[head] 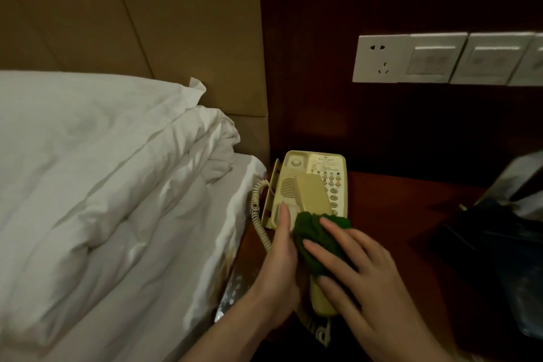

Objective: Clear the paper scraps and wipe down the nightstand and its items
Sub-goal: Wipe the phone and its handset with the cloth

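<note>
head view is showing a cream telephone [311, 185] sitting at the left end of a dark reddish table [390, 214], just beside the bed. its handset [313, 200] is lying tilted across the base, with the near end sticking out toward the camera past the base's front edge. a bunched green cloth [317, 241] is lying over the middle of the handset. the right hand [361, 276] is pressing on the cloth with its fingers spread and nearly straight, gripping nothing. the left hand [279, 261] is lying along the left side of the handset, index finger stretched forward onto the phone base; whether its other fingers are curling round the handset cannot be told. a coiled cord [258, 214] is hanging down the phone's left side between the table and the bed. white bedding [102, 173] is filling the left of the frame. wall sockets and switches [440, 59] are sitting on the dark panel above. dark, blurred items [499, 244] are resting at the right of the table.
</note>
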`<move>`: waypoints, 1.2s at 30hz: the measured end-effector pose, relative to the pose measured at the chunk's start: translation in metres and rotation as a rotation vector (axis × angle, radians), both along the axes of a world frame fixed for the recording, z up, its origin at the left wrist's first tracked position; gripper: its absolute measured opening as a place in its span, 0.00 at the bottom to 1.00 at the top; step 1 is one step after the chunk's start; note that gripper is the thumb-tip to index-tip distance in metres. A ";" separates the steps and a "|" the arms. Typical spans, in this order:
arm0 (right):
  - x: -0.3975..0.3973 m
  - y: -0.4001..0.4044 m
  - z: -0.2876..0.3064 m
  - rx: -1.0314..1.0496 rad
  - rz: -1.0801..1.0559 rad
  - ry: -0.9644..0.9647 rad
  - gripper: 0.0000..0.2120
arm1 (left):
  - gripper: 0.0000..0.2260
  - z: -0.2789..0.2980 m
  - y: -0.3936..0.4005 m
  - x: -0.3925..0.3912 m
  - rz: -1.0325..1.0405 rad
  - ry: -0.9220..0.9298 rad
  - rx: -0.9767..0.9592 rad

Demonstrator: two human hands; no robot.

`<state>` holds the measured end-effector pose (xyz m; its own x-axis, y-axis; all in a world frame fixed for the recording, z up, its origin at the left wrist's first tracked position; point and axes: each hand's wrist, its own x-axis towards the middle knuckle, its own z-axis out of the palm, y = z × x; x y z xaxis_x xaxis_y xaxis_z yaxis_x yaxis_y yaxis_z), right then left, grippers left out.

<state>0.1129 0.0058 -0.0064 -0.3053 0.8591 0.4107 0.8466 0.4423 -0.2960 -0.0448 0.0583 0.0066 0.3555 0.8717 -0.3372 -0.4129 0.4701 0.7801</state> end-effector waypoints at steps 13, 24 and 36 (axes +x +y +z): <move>-0.044 0.041 0.020 -0.045 -0.326 0.753 0.20 | 0.32 -0.028 0.029 -0.024 -0.045 0.028 0.136; -0.045 0.030 0.008 -0.016 0.068 0.195 0.18 | 0.38 -0.025 0.039 -0.046 -0.038 -0.015 0.226; -0.056 0.045 0.006 0.038 -0.116 0.351 0.20 | 0.30 -0.027 0.029 -0.034 0.030 0.207 0.322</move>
<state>0.0574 0.0505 -0.0004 -0.0416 0.8618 0.5055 0.7418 0.3656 -0.5622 -0.0789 0.0877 -0.0201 0.2816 0.9536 -0.1062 -0.2405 0.1773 0.9543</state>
